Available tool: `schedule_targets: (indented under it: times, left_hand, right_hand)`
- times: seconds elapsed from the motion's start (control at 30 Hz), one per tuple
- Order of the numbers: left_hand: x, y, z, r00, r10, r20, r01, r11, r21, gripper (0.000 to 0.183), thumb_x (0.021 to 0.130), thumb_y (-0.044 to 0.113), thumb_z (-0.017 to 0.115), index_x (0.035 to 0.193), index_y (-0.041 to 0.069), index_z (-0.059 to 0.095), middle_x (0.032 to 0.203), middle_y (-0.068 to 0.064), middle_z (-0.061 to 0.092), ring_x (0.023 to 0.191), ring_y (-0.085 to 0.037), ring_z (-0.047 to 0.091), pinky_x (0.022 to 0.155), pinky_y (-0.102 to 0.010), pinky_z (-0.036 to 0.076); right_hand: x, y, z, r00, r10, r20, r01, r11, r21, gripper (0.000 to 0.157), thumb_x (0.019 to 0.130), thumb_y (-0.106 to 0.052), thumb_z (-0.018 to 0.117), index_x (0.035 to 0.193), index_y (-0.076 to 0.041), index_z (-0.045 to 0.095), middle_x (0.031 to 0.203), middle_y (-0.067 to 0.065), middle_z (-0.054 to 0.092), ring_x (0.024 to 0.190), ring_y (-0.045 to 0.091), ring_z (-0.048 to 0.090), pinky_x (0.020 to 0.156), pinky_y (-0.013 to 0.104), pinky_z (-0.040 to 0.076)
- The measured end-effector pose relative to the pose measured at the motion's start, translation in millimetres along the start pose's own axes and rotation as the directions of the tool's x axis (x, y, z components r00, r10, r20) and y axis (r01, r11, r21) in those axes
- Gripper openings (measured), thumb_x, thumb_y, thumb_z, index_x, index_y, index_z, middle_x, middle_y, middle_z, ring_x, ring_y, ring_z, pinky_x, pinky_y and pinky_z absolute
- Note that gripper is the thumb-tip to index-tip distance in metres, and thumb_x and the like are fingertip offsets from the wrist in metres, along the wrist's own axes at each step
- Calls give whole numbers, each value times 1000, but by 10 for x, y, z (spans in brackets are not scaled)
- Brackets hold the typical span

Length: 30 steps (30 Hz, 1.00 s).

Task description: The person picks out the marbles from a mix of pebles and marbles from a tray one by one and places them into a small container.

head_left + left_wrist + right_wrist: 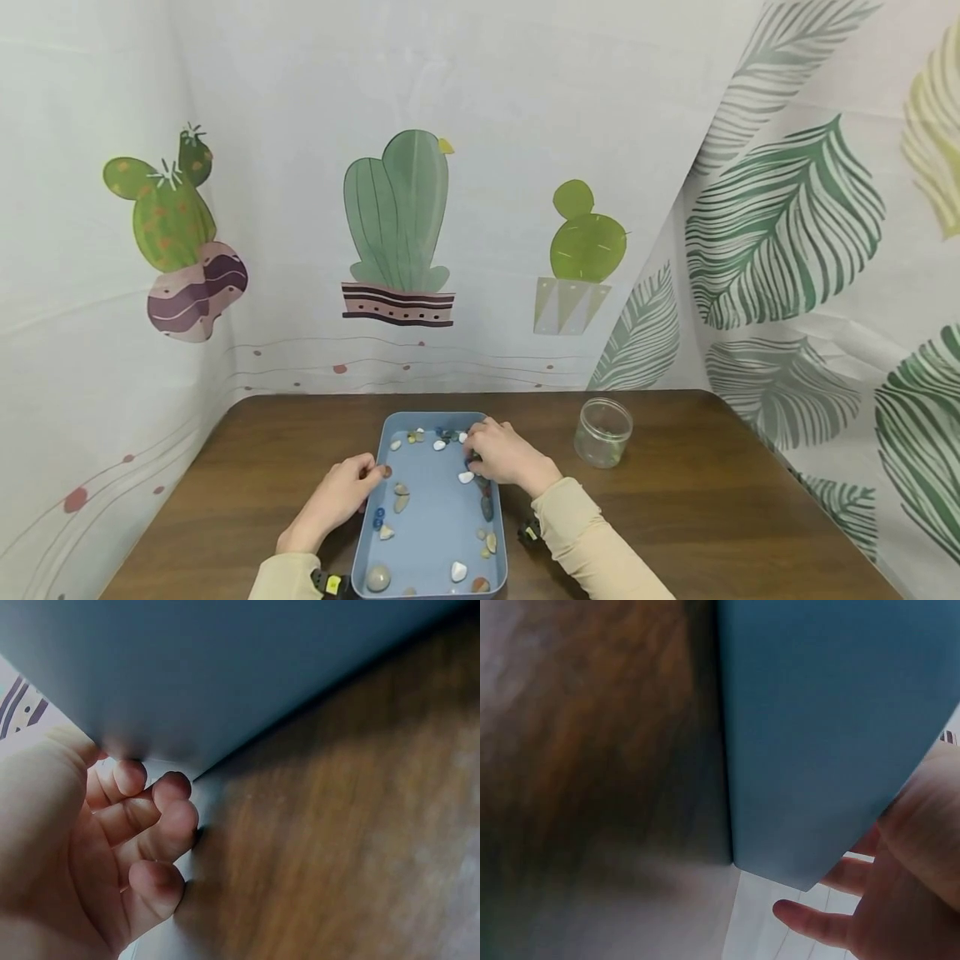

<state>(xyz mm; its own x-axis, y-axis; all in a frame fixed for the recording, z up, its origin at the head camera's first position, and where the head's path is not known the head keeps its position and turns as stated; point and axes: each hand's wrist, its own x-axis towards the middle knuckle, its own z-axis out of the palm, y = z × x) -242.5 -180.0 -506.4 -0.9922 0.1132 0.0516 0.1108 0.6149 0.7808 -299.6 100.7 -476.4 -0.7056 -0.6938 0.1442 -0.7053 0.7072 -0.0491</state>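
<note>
A blue rectangular tray (435, 508) holds small stones near its sides. My left hand (335, 498) reaches over the left rim, thumb and forefinger at a small brown stone (387, 472). In the left wrist view, the other fingers (178, 819) curl loosely outside the tray wall. My right hand (504, 452) comes over the right rim, fingertips down among dark and blue stones; I cannot tell whether it pinches one. A white stone (467, 477) lies just below those fingers. In the right wrist view, the tray wall (810, 742) hides some fingertips.
A clear open jar (603, 433) stands on the brown wooden table (675, 517), right of the tray. Inside the tray are a round grey stone (378, 577), blue beads (378, 517) and several pebbles. A printed cloth (495, 100) hangs behind the table.
</note>
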Motion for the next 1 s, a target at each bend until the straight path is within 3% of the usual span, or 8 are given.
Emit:
schedule_targets:
  times: [0.2, 0.37, 0.5, 0.83, 1.0]
  left_hand:
    - [0, -11, -6, 1000, 9, -8, -9, 1000, 8, 32, 98, 24, 58, 72, 11, 47, 68, 2, 57, 54, -15, 53, 51, -27, 44]
    - [-12, -40, 8, 1000, 6, -11, -5, 1000, 16, 32, 98, 24, 58, 72, 11, 46, 67, 1, 58, 53, -15, 53, 50, -27, 44]
    - [-1, -45, 34, 999, 29, -15, -29, 1000, -4, 31, 98, 23, 59, 72, 11, 47, 81, 0, 67, 54, -15, 53, 50, -28, 45]
    - [-23, -2, 31, 999, 41, -10, -41, 999, -17, 33, 97, 28, 60, 72, 10, 47, 60, 2, 48, 53, -14, 52, 50, -27, 45]
    - [-4, -34, 13, 999, 43, -13, -43, 999, -15, 33, 97, 26, 60, 72, 10, 47, 70, 0, 61, 52, -15, 52, 49, -27, 44]
  right_hand:
    - [-28, -1, -94, 998, -52, -21, 52, 998, 27, 11, 88, -23, 74, 96, -17, 72, 103, -1, 64, 101, 19, 55, 79, 41, 45]
    - [-104, 45, -214, 995, -82, -59, 85, 995, 53, 16, 90, -24, 72, 103, -15, 72, 110, -2, 66, 104, 20, 56, 85, 42, 46]
    - [-209, 123, -347, 989, -80, -121, 88, 994, 62, 15, 90, -23, 72, 103, -14, 71, 109, -2, 66, 103, 20, 56, 85, 44, 46]
    - [-559, 426, -582, 945, -135, -298, 131, 991, -34, 12, 86, -20, 76, 94, -13, 69, 96, -2, 64, 96, 21, 59, 77, 42, 48]
    - [-764, 592, -673, 929, -157, -335, 143, 987, -67, 13, 84, -17, 78, 93, -12, 69, 93, -3, 63, 92, 21, 60, 74, 40, 48]
